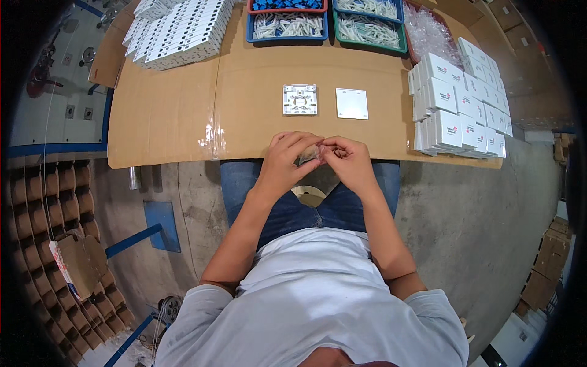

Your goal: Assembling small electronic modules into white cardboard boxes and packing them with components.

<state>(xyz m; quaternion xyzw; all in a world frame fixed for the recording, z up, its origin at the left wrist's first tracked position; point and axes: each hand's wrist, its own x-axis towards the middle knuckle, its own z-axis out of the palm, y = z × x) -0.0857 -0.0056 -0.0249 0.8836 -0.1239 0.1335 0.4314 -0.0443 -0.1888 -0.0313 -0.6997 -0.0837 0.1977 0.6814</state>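
My left hand [286,158] and my right hand [350,163] meet just over the near edge of the cardboard-covered table. Pinched between their fingertips is a small clear plastic bag [310,153]; the fingers cover most of it, and its contents cannot be made out. Beyond my left hand lies a white square switch or socket frame [299,100], its inner fittings facing up. To the right of that frame, a flat white square plate [352,104] rests on the cardboard.
White boxes are stacked at the far left [183,33] and right [455,107]. Along the back stand a blue bin [287,41] and a green bin [370,46] of small white parts, and a red bin [416,56] of clear plastic pieces.
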